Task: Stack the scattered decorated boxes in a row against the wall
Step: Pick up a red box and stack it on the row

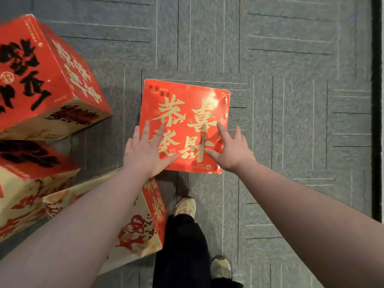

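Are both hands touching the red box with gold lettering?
Cannot tell. In the head view the left hand and right hand overlap the red box with fingers spread, but top-down, contact or hovering isn't distinguishable.

**Both hands spread over a red box on grey carpet**

A red box [184,125] with gold characters lies flat-side up on the grey carpet [291,100]. The left hand [145,150] reaches out with fingers straight, its fingertips over the box's near-left part. The right hand [230,148] is also spread, its forefinger over the gold lettering and its outer fingers beyond the box's right edge. Whether either hand touches the box cannot be told. Left of the left fingers stands a large red box with black characters [41,80]; below the left forearm lies a cream-and-red box [137,223]. Two shoes [185,206] stand nearer the camera than both palms.
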### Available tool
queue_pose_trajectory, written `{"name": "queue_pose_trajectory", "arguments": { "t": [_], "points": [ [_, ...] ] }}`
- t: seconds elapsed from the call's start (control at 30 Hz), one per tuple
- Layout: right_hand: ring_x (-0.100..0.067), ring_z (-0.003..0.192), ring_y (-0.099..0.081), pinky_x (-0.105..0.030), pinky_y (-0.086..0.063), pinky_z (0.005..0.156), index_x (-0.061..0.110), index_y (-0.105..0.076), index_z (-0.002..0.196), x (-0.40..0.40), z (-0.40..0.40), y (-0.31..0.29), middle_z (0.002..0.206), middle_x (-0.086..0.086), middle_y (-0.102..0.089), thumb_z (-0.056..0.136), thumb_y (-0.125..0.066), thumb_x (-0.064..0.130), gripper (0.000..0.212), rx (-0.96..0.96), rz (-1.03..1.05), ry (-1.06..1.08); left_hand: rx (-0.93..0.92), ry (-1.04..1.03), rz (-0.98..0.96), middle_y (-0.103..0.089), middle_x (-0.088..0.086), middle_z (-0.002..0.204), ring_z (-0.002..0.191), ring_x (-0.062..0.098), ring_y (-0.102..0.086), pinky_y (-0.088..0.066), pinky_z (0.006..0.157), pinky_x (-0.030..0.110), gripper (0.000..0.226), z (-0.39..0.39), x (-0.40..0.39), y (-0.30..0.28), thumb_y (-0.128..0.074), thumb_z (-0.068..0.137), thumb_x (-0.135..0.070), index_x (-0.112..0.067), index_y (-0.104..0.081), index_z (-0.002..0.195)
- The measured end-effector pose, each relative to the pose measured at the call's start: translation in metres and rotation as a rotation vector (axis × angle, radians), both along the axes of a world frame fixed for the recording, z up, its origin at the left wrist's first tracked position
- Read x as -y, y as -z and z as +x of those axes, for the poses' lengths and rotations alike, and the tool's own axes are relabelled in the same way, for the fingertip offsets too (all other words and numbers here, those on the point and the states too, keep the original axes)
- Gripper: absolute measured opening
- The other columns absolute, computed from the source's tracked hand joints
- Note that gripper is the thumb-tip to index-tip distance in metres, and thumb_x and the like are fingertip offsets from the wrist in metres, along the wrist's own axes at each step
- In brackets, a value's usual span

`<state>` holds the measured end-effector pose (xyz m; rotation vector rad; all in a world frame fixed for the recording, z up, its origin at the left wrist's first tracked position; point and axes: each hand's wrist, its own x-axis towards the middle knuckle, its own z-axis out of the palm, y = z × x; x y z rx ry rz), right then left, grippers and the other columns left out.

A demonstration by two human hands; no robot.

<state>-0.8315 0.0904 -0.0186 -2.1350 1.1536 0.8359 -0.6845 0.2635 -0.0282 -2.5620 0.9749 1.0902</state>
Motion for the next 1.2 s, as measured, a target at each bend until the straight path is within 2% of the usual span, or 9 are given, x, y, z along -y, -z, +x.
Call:
{"name": "queue_pose_trajectory", "arguments": {
  "t": [0.1,0.2,0.47,0.63,0.77,0.9,1.2],
  "points": [
    [-0.038,0.147,-0.002,-0.055,-0.024,0.114,0.045,0.003,0.15,0.001,0.006,0.023,0.16,-0.013,0.013,0.08,-0.05,0.072,0.092,0.002,-0.003,-0.006,0.001,-0.018,0.017,0.021,0.004,0.157,0.145,0.031,0.012,-0.005,0.116,0.049,0.11,0.006,0.001,0.022,-0.026,0.061,-0.09,-0.038,0.018,0.147],
    [-0.039,0.146,-0.003,-0.056,-0.027,0.111,0.045,0.002,0.149,0.001,0.009,0.042,0.159,-0.012,0.015,0.079,-0.053,0.072,0.093,0.019,-0.003,0.035,0.008,-0.023,0.013,0.022,0.004,0.157,0.145,0.033,0.012,-0.005,0.116,0.05,0.109,0.01,0.004,0.042,-0.029,0.063,-0.09,-0.039,0.02,0.146],
    [-0.043,0.146,-0.004,-0.055,-0.03,0.109,0.049,0.002,0.148,-0.003,0.004,0.08,0.158,-0.011,0.021,0.077,-0.062,0.067,0.097,0.062,-0.014,0.109,-0.006,-0.127,-0.012,0.029,0.003,0.154,0.145,0.037,0.007,-0.015,0.114,0.051,0.114,0.013,0.009,0.08,-0.053,0.067,-0.081,-0.044,0.022,0.143],
    [-0.043,0.142,-0.022,-0.051,-0.036,0.109,0.051,-0.004,0.147,-0.009,0.005,0.1,0.158,-0.012,0.021,0.076,-0.069,0.06,0.097,0.136,0.009,0.228,0.022,-0.248,-0.092,0.03,0.003,0.154,0.145,0.036,-0.004,-0.023,0.113,0.051,0.118,0.017,0.011,0.092,-0.067,0.065,-0.071,-0.046,0.016,0.145],
    [-0.042,0.136,-0.032,-0.049,-0.034,0.11,0.047,-0.01,0.149,-0.012,0.004,0.111,0.158,-0.015,0.005,0.078,-0.072,0.052,0.094,0.159,0.046,0.302,0.026,-0.313,-0.075,0.022,0.006,0.156,0.144,0.036,-0.01,-0.026,0.111,0.051,0.115,0.018,0.009,0.097,-0.07,0.066,-0.066,-0.045,0.01,0.147],
    [-0.04,0.129,-0.037,-0.05,-0.036,0.107,0.044,-0.017,0.148,-0.015,0.002,0.113,0.145,-0.016,-0.016,0.082,-0.072,0.042,0.086,0.17,0.018,0.33,0.044,-0.327,-0.065,0.012,0.007,0.158,0.142,0.035,-0.011,-0.027,0.111,0.052,0.111,0.013,0.009,0.102,-0.071,0.068,-0.063,-0.044,0.002,0.148],
    [-0.04,0.122,-0.039,-0.047,-0.039,0.104,0.041,-0.023,0.148,0.001,-0.037,0.083,0.133,-0.017,-0.028,0.084,-0.069,0.037,0.079,0.11,-0.017,0.383,-0.003,-0.242,-0.13,0.003,0.006,0.156,0.141,0.033,-0.013,-0.023,0.113,0.051,0.109,-0.013,0.028,0.076,-0.073,0.065,-0.065,-0.041,-0.008,0.149]
  ]
}}
